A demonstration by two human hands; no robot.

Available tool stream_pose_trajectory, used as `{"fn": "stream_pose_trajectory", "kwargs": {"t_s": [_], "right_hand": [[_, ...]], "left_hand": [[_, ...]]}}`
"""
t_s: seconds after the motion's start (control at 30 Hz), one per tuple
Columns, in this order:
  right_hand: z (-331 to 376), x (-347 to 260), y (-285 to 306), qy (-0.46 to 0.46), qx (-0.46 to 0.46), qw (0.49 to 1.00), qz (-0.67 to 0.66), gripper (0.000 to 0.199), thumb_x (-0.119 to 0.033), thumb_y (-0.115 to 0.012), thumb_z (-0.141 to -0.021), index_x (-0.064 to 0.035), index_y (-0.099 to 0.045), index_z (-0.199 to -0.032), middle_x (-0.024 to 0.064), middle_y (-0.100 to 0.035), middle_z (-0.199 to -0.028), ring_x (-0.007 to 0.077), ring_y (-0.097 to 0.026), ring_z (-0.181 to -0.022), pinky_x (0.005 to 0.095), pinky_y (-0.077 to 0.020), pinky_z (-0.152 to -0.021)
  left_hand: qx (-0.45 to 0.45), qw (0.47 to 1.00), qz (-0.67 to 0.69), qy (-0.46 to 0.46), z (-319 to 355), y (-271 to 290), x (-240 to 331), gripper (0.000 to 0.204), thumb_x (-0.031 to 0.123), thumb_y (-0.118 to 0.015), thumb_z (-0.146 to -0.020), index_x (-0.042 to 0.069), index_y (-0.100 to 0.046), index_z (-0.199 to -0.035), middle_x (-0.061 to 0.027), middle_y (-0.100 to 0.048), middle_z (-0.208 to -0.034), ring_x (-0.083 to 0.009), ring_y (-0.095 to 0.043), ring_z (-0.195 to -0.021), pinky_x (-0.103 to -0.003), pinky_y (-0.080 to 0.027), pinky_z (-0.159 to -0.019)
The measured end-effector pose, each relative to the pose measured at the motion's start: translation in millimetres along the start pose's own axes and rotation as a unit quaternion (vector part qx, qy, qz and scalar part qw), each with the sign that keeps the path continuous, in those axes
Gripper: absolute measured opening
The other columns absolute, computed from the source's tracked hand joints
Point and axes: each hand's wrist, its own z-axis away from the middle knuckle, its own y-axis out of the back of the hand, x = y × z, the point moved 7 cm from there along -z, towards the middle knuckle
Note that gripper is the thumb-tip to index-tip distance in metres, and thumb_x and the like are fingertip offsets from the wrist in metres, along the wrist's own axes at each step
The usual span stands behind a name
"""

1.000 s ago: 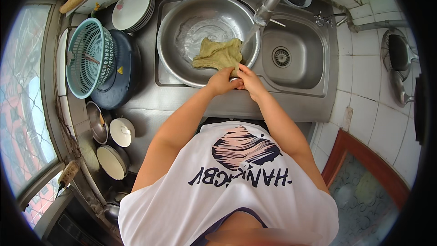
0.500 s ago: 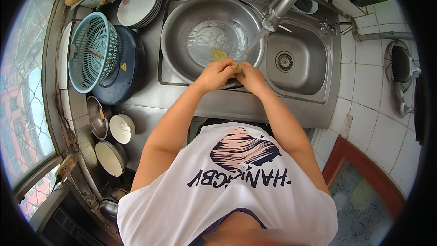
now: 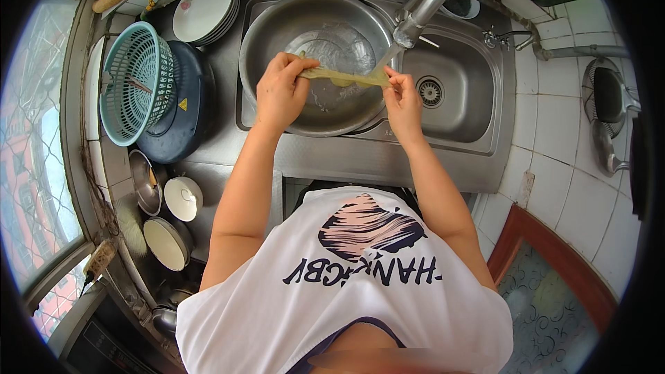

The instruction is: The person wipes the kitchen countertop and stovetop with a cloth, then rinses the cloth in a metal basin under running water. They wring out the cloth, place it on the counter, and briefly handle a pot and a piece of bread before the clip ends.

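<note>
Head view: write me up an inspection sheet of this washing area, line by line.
Surface: steel counter with a sink bowl on the right.
Job's things: yellow-green cloth stretched over the steel basin; water runs from the faucet.
Clutter: stacked plates, teal basket and bowls to the left.
Grips: left grip and right grip, bare, each closed on an end of the cloth.
Cables: dark cord by the window, lower left.
Surroundings: window at left; tiled wall at right.
</note>
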Motion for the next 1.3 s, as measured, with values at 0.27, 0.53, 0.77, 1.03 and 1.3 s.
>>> {"fn": "stream_pose_trajectory", "kwargs": {"t_s": [0.27,0.53,0.77,1.03,1.3], "right_hand": [[23,48,-18,0.113,-0.124,0.913,0.372,0.016,-0.012,-0.064,-0.075,-0.0082,-0.052,-0.085,0.0052,-0.062,-0.095,0.0272,-0.056,-0.099,0.038,-0.0468,-0.078],[39,25,-37,0.026,-0.2,0.922,0.331,0.014,-0.018,-0.061,-0.08,-0.0096,-0.052,-0.084,0.0058,-0.062,-0.076,0.0256,-0.059,-0.081,0.04,-0.0469,-0.064],[37,-15,-62,-0.017,-0.226,0.97,0.085,0.016,-0.02,-0.053,-0.087,-0.0064,-0.048,-0.095,0.0126,-0.063,-0.073,0.0322,-0.061,-0.066,0.0403,-0.0465,-0.061],[39,50,-51,-0.17,-0.199,0.948,0.182,0.027,-0.023,-0.052,-0.087,-0.0068,-0.051,-0.108,0.0097,-0.064,-0.093,0.0283,-0.062,-0.08,0.0389,-0.0474,-0.071],[34,39,-95,-0.02,-0.284,0.913,0.292,0.038,-0.025,-0.053,-0.086,-0.0056,-0.053,-0.119,0.0129,-0.05,-0.124,0.0288,-0.047,-0.114,0.0394,-0.043,-0.09]], "left_hand": [[-0.313,0.934,-0.14,0.102,82,-125,-88,0.026,0.01,-0.049,-0.081,0.018,-0.068,-0.098,-0.0082,-0.058,-0.102,-0.0265,-0.056,-0.098,-0.037,-0.046,-0.082],[-0.196,0.948,-0.123,0.22,59,-89,-102,0.023,0.025,-0.049,-0.085,0.021,-0.065,-0.101,-0.0126,-0.066,-0.089,-0.0324,-0.062,-0.085,-0.042,-0.048,-0.077],[0.02,0.978,0.161,0.13,-22,-11,-28,0.023,0.003,-0.045,-0.089,0.003,-0.059,-0.107,-0.0071,-0.062,-0.093,-0.0116,-0.061,-0.079,-0.027,-0.05,-0.069],[-0.042,0.937,0.33,0.107,-33,-51,-17,0.039,0.009,-0.053,-0.086,0.007,-0.051,-0.124,-0.0144,-0.057,-0.113,-0.0225,-0.059,-0.102,-0.031,-0.046,-0.086],[-0.25,0.943,-0.024,0.217,54,-104,-113,0.041,0.024,-0.05,-0.085,0.007,-0.053,-0.122,-0.0181,-0.057,-0.114,-0.0332,-0.056,-0.103,-0.039,-0.043,-0.089]]}}
